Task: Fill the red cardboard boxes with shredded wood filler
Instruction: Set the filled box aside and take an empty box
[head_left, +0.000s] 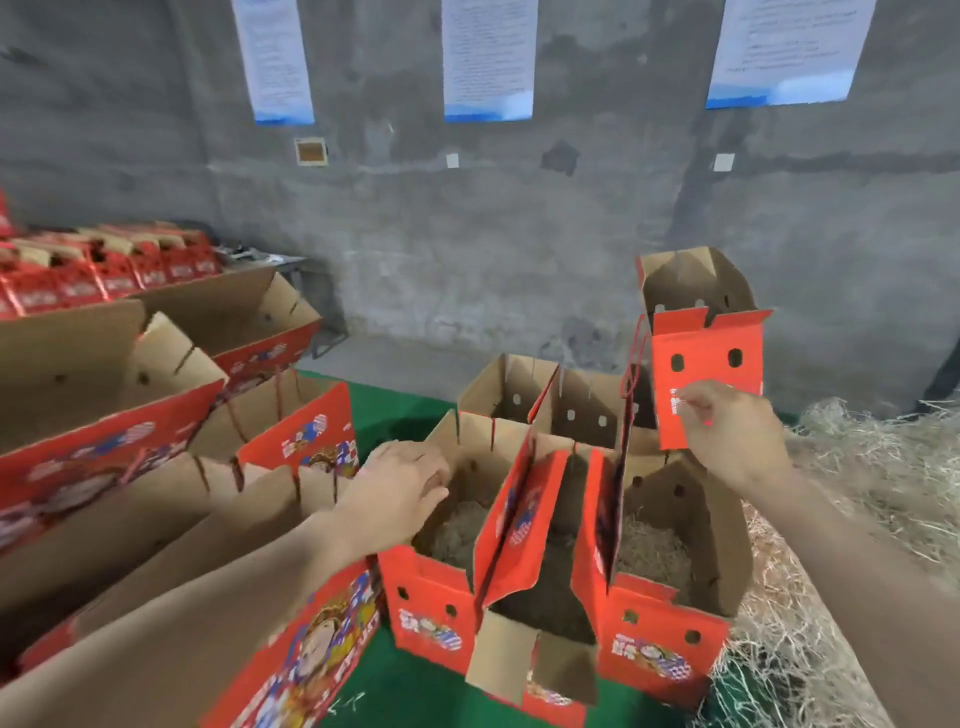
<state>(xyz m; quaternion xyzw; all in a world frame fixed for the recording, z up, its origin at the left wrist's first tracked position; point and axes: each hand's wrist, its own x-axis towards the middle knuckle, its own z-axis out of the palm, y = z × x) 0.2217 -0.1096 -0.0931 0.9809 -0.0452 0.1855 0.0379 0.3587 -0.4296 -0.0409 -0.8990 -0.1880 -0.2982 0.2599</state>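
Three open red cardboard boxes stand side by side on green matting, each holding shredded wood filler: a left box (426, 608), a middle one (540, 618) and a right one (660, 639). My left hand (400, 483) reaches over the left box's rim, fingers loosely curled above its filler (457, 530). An empty red box (706, 364) hangs in the air behind the right box, and my right hand (732, 436) grips its lower edge. A loose pile of pale shredded wood filler (872, 478) lies to the right.
Several larger open red boxes (104, 467) stand in rows on the left, with closed red boxes (104, 270) stacked behind them. Another empty box (561, 405) stands behind the three. A grey concrete wall (467, 234) with paper notices closes the back.
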